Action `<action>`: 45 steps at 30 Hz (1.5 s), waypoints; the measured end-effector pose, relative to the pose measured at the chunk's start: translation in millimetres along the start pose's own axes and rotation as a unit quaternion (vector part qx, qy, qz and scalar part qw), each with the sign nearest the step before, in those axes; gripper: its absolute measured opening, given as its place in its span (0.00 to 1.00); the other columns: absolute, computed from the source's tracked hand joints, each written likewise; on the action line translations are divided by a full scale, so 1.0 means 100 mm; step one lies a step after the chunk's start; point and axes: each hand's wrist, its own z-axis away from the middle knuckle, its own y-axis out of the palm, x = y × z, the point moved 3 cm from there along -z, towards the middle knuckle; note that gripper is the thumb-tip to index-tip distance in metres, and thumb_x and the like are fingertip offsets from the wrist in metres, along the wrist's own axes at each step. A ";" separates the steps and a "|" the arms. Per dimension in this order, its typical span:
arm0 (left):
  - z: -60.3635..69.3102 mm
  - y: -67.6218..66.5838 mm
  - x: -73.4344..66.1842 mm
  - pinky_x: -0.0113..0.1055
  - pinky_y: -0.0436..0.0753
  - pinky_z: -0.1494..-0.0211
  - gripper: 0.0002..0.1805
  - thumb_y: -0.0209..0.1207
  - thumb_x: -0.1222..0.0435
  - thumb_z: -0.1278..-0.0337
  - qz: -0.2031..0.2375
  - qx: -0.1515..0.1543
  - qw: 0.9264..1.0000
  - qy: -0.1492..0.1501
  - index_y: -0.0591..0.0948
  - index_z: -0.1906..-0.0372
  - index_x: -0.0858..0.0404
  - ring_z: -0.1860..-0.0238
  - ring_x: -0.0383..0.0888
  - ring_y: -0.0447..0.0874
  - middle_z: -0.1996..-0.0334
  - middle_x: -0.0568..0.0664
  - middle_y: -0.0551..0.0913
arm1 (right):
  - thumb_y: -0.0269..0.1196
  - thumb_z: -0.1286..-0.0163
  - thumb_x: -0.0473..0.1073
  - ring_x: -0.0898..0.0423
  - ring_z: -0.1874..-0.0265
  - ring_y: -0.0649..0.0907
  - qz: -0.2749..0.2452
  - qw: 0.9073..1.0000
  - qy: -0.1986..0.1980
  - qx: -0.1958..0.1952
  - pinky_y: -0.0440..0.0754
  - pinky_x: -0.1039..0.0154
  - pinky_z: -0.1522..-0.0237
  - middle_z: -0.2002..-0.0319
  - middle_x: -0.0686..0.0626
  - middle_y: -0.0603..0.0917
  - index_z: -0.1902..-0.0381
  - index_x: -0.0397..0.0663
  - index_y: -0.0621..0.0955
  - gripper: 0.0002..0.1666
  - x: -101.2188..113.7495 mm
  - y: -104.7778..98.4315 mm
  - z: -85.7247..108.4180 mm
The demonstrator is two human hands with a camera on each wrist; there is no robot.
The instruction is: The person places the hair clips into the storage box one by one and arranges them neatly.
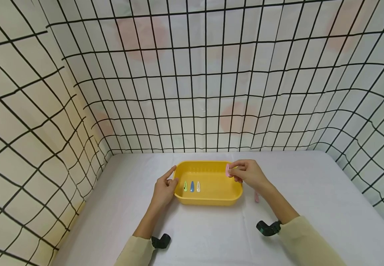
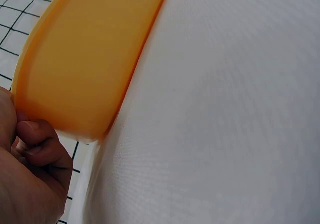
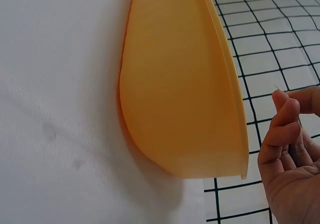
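A yellow plastic tray point(image 1: 208, 202) stands on the white-covered table. Inside it, toward the left, a green hair clip point(image 1: 185, 186), a blue hair clip point(image 1: 192, 186) and a white hair clip point(image 1: 198, 186) lie side by side. My left hand point(image 1: 164, 189) grips the tray's left end, thumb at the rim; curled fingers point(image 2: 42, 146) show against its outer wall in the left wrist view. Over the tray's right end, my right hand point(image 1: 249, 174) pinches a pink hair clip point(image 1: 227, 170) between thumb and fingertips. In the right wrist view this clip is barely visible.
Another pink hair clip point(image 1: 256, 197) lies on the table point(image 1: 212, 236) right of the tray, beneath my right forearm. White cloth with a black grid point(image 1: 205, 85) rises behind the table and along both sides. A black camera sits at each wrist.
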 end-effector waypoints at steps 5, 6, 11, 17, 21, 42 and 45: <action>0.00 -0.01 -0.01 0.26 0.63 0.81 0.30 0.58 0.63 0.30 0.002 0.001 1.000 0.001 0.72 0.25 0.49 0.85 0.39 0.60 0.87 0.44 0.65 | 0.69 0.30 0.43 0.57 0.76 0.80 -0.002 1.000 0.006 0.003 0.80 0.67 0.71 0.74 0.51 0.87 0.50 0.35 0.85 0.17 0.02 0.11 -0.06; 0.00 -0.01 -0.01 0.26 0.63 0.81 0.30 0.58 0.63 0.30 0.001 0.001 1.000 0.000 0.72 0.25 0.49 0.85 0.39 0.60 0.87 0.44 0.65 | 0.69 0.30 0.43 0.57 0.76 0.80 0.000 1.000 0.006 0.003 0.81 0.67 0.71 0.73 0.51 0.87 0.50 0.35 0.85 0.17 0.02 0.14 -0.08; 0.00 -0.01 -0.01 0.27 0.63 0.81 0.30 0.58 0.63 0.30 0.000 -0.001 1.000 -0.002 0.72 0.25 0.49 0.85 0.39 0.60 0.87 0.44 0.65 | 0.69 0.30 0.42 0.55 0.75 0.81 0.000 1.000 0.016 0.001 0.80 0.69 0.72 0.68 0.43 0.89 0.51 0.36 0.85 0.16 0.05 0.26 -0.13; -0.01 -0.01 0.01 0.27 0.63 0.81 0.30 0.58 0.63 0.29 -0.002 -0.003 1.000 -0.006 0.72 0.25 0.48 0.85 0.39 0.60 0.87 0.44 0.65 | 0.68 0.30 0.43 0.53 0.74 0.83 0.002 1.000 0.026 0.003 0.81 0.69 0.71 0.66 0.41 0.90 0.52 0.37 0.85 0.15 0.02 0.39 -0.19; -0.01 0.01 0.02 0.27 0.63 0.81 0.30 0.58 0.63 0.29 -0.001 -0.003 1.000 -0.005 0.72 0.25 0.48 0.85 0.39 0.60 0.87 0.44 0.66 | 0.68 0.31 0.43 0.53 0.73 0.84 0.007 0.999 0.032 0.000 0.81 0.69 0.70 0.66 0.41 0.90 0.51 0.36 0.85 0.16 -0.01 0.46 -0.22; -0.03 0.01 0.02 0.26 0.63 0.81 0.30 0.58 0.63 0.29 -0.003 -0.004 1.000 -0.003 0.72 0.25 0.48 0.85 0.38 0.60 0.86 0.44 0.66 | 0.68 0.32 0.38 0.53 0.76 0.85 0.053 0.997 0.051 0.004 0.84 0.63 0.71 0.71 0.45 0.90 0.54 0.37 0.87 0.11 -0.09 0.72 -0.36; -0.03 0.01 0.01 0.26 0.63 0.82 0.29 0.58 0.63 0.29 -0.001 -0.005 1.000 -0.003 0.72 0.25 0.48 0.85 0.38 0.60 0.86 0.43 0.66 | 0.69 0.33 0.37 0.53 0.77 0.85 0.067 0.996 0.060 0.004 0.85 0.63 0.72 0.72 0.45 0.89 0.56 0.38 0.88 0.10 -0.11 0.73 -0.38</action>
